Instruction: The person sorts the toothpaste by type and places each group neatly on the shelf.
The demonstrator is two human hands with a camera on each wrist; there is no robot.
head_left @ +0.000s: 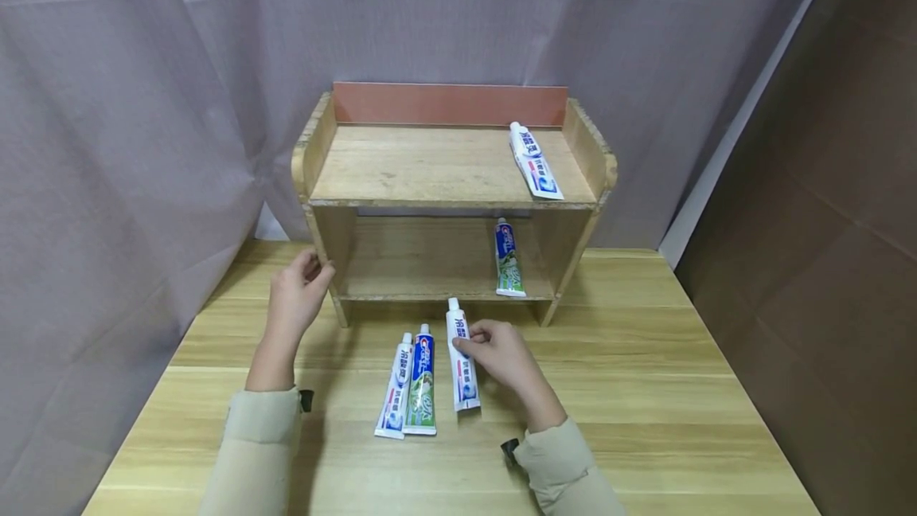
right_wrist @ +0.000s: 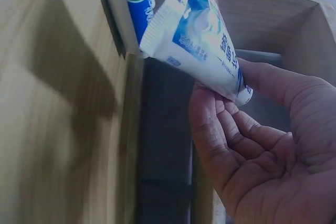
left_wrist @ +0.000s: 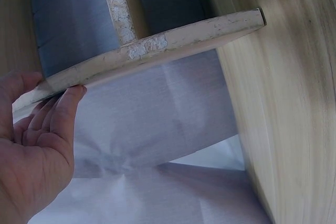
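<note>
My right hand [head_left: 507, 355] pinches a white toothpaste tube [head_left: 465, 381] between thumb and fingers, its cap pointing toward the shelf. In the right wrist view the same white tube [right_wrist: 199, 40] crosses above the fingertips. My left hand [head_left: 295, 297] is at the left side of the small wooden shelf [head_left: 415, 170]; in the left wrist view its thumb and fingers grip the edge of the side panel [left_wrist: 194, 31]. Between the hands, another white toothpaste tube [head_left: 393, 398] and a blue-green toothpaste tube [head_left: 421, 388] lie side by side on the table [head_left: 645, 388].
One more white toothpaste tube [head_left: 533, 159] lies on the upper board, toward its right end. Below it, a second blue-green tube [head_left: 508, 257] lies on the lower board [head_left: 423, 257]. A reddish back strip [head_left: 451, 104] tops the shelf, with a grey curtain [head_left: 430, 14] behind.
</note>
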